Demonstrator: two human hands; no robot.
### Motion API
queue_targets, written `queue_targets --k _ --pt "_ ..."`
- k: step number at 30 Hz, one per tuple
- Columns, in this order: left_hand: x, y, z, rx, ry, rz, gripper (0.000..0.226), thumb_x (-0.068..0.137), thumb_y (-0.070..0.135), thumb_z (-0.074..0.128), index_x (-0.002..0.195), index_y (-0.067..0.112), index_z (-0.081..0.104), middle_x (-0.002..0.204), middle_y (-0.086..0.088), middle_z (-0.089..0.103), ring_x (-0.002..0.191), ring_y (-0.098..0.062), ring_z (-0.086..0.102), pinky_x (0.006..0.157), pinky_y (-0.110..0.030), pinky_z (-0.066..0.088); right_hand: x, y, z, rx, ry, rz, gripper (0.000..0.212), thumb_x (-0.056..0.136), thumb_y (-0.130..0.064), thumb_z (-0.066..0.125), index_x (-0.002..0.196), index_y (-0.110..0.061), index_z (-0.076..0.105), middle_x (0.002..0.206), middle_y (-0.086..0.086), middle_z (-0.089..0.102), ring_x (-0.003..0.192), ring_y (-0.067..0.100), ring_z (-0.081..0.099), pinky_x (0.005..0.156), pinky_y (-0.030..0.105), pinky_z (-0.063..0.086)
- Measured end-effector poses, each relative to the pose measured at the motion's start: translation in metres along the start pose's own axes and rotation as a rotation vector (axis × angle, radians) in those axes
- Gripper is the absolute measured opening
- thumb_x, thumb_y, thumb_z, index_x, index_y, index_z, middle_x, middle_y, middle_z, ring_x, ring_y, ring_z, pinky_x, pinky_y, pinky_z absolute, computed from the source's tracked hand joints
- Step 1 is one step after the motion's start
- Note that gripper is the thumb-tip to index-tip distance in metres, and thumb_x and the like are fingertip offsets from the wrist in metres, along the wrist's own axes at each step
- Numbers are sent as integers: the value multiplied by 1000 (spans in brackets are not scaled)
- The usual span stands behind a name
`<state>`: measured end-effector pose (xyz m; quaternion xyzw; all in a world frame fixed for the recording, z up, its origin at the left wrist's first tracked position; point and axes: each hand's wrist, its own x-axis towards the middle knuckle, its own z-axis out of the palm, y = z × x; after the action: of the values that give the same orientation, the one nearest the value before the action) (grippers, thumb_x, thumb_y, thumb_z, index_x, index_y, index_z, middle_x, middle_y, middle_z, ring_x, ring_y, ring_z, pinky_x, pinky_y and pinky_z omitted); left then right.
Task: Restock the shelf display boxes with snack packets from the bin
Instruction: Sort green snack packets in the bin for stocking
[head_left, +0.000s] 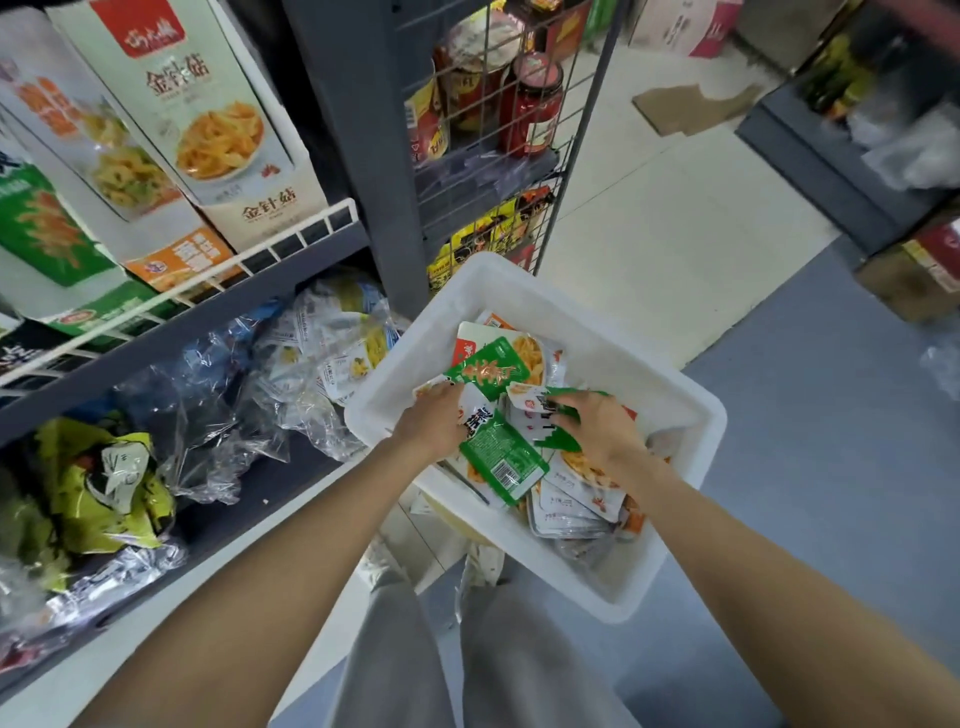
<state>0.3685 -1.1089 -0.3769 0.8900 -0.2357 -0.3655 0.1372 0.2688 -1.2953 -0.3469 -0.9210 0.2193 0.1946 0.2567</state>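
A white plastic bin (670, 395) stands on the floor beside the shelf, holding several loose snack packets, green ones and white-and-orange ones. Both my hands are inside it. My left hand (434, 421) grips a green packet (501, 460) that lies label-down, with another green packet (485, 371) just beyond it. My right hand (597, 426) has its fingers curled over a green packet (558, 439) in the pile. The display boxes (208, 119) stand tilted on the upper shelf at the left, behind a white wire rail (249, 257).
The lower shelf (270, 493) holds clear bags of packets and yellow-green bags. A wire rack (493, 156) with red jars and yellow packets stands behind the bin. Cardboard boxes sit at the far right. My legs in grey trousers are below.
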Motion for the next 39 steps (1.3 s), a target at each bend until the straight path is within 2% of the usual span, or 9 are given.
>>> queue_targets --k 6,11,15,17,19,22,27,33,39 --pt "-1 10 5 169 75 -79 78 79 25 73 143 18 28 139 -10 36 126 -30 39 98 -42 38 -10 -3 -20 336 207 47 29 95 -17 52 122 -11 62 104 6 67 70 11 56 55 13 39" --pt "-4 17 6 137 166 -158 86 72 23 80 141 22 28 127 -12 44 116 -32 45 95 -40 38 -15 -11 -35 690 232 101 12 92 -8 53 94 -9 64 66 2 58 51 15 38 51 27 35" --pt "-12 15 -4 -120 223 -98 69 79 15 74 137 22 37 121 -9 59 115 -31 51 93 -39 41 -14 -25 -49 967 175 167 28 93 -11 52 120 -13 57 89 8 68 73 23 49 59 36 45" --pt "-23 12 -15 -369 224 -29 62 83 11 69 136 23 39 125 -6 57 116 -27 52 93 -34 43 -15 -36 -55 1073 155 196 26 95 -23 53 119 -17 57 107 4 68 91 36 61 76 41 54" --pt "-38 10 -31 -464 259 37 51 87 13 65 133 24 45 116 -2 59 109 -19 54 83 -23 41 -16 -50 -63 1155 131 207 18 94 -31 53 108 -23 61 117 10 64 109 43 57 94 58 46" --pt "-60 1 -60 -489 373 58 35 86 19 67 120 21 58 96 -1 63 87 -14 57 62 -9 37 -18 -74 -77 1169 99 107 14 95 -25 54 90 -19 65 103 8 69 94 30 65 89 52 52" --pt "-102 -19 -119 -504 623 43 11 87 21 65 94 12 65 85 -6 66 77 -23 58 68 -30 41 -17 -123 -92 1126 67 -13 12 90 -18 61 79 -18 67 96 22 67 75 29 56 79 62 49" --pt "-162 -56 -189 -444 869 23 12 91 20 60 99 11 63 79 -3 64 61 -8 54 54 -14 38 -7 -195 -102 1105 49 -160 19 93 -9 53 75 -15 58 84 3 67 72 20 63 60 33 51" --pt "-209 -104 -248 -438 1141 -33 24 91 17 60 114 12 58 100 2 64 82 -17 60 65 -24 44 2 -276 -104 1035 49 -282 22 93 -6 50 75 -16 57 76 3 64 60 9 60 54 26 55"
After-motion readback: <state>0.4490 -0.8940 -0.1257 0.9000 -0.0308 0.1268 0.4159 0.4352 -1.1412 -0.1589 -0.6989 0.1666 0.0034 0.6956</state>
